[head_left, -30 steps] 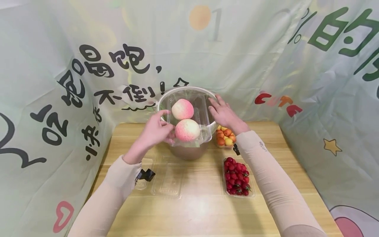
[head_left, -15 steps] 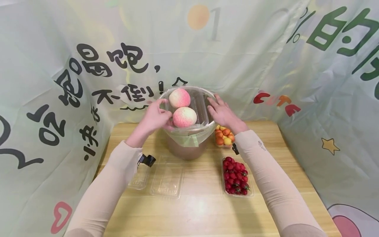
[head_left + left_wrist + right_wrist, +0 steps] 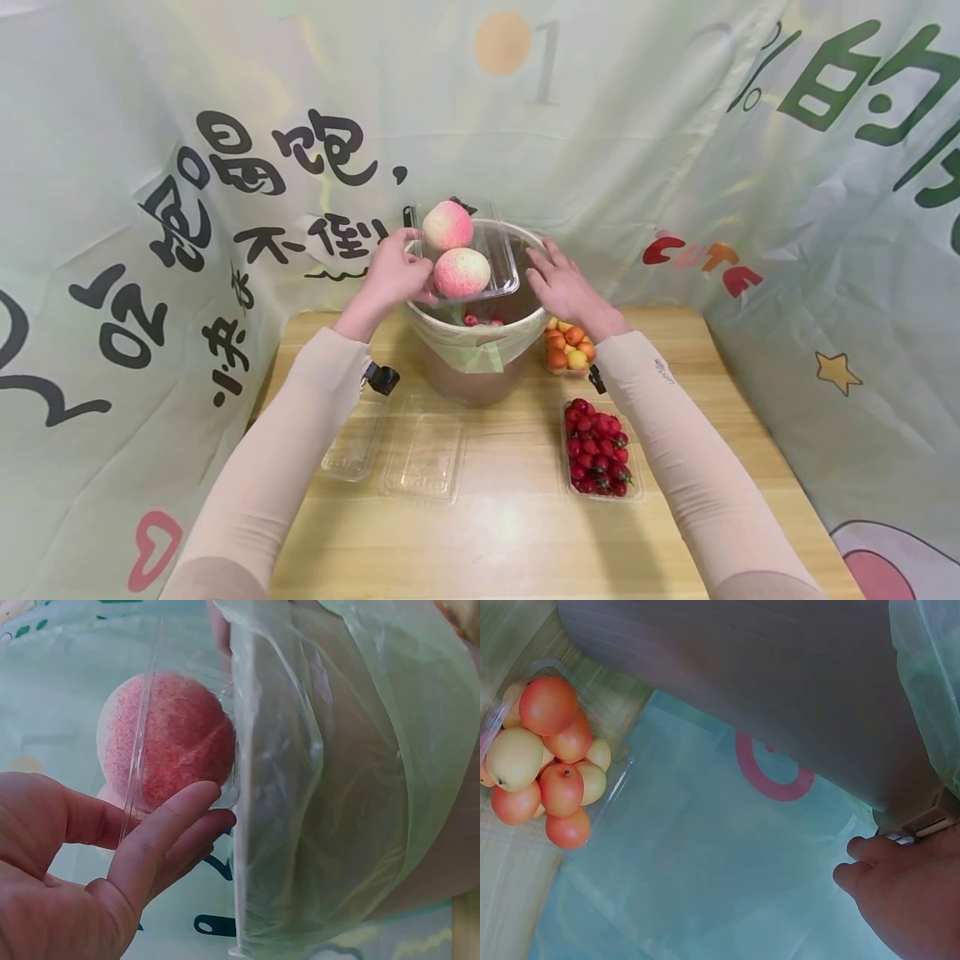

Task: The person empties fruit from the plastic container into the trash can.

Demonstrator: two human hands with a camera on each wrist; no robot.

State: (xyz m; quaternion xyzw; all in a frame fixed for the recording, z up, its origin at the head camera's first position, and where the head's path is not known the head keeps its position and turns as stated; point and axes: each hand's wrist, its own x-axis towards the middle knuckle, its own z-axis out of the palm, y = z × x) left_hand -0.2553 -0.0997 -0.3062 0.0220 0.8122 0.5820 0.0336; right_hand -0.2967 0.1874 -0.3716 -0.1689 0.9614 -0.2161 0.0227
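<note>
"Printed cloth (image 3: 630, 167) hangs behind the bin (image 3: 476, 383). What's different from half a second ago?"

"The tray (image 3: 491, 243) with its two peaches (image 3: 462, 273) has moved toward the bin's far side, above the mouth, so red fruit (image 3: 471, 320) now shows inside."

"And the hands?"

"Left hand (image 3: 393, 271): thumb and fingers pinching the tray's left edge. Right hand (image 3: 566, 292): fingers apart and fairly straight, at the bin's right rim, much as before."
</note>
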